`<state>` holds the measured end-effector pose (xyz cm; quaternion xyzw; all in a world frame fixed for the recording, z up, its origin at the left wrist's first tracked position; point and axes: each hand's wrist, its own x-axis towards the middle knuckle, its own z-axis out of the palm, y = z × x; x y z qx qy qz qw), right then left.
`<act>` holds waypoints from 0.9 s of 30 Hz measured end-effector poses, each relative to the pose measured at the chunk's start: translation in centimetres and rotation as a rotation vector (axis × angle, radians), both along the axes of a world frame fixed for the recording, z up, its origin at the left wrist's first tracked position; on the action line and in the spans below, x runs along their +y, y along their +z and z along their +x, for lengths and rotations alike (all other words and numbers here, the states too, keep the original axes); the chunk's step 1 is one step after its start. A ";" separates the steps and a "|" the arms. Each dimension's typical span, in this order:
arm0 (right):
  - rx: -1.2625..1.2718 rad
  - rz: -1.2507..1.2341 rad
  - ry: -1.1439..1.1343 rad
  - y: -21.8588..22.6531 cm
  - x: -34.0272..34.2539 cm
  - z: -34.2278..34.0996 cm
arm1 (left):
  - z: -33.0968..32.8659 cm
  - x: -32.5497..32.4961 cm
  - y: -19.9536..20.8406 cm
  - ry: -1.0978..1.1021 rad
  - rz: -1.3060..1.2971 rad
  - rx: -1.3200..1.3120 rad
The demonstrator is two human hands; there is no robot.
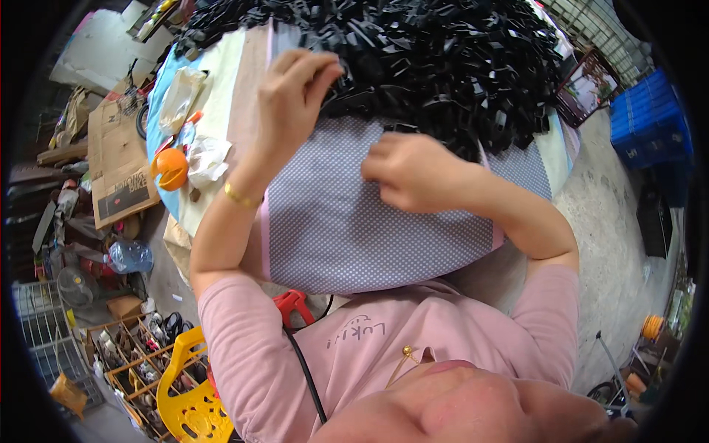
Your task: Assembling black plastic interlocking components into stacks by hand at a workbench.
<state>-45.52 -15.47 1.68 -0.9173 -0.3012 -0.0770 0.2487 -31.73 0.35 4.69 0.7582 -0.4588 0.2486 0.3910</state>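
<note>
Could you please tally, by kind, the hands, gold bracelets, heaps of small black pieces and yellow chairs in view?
Hands, left hand and right hand: 2
Gold bracelet: 1
Heap of small black pieces: 1
Yellow chair: 1
Total: 5

Floor (607,295): I see grey concrete
Chair (173,407): yellow plastic, at my lower left
Lattice (594,26): metal bars, upper right

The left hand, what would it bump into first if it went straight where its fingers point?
The left hand points to the right, toward the big pile of black pieces, so it would probably meet those first. Its height is unclear, so it might pass over the nearest ones.
</note>
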 end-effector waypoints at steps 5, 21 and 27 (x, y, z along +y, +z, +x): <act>0.060 -0.072 0.052 -0.6 0.0 -0.5 | -4.1 1.7 -1.1 -0.113 0.313 1.231; 0.295 0.111 0.055 0.9 -0.1 -0.4 | -5.9 4.0 -2.4 0.045 0.622 0.329; 0.146 -0.091 0.001 1.6 -2.0 -0.2 | -5.7 4.0 -2.7 -0.028 0.609 0.484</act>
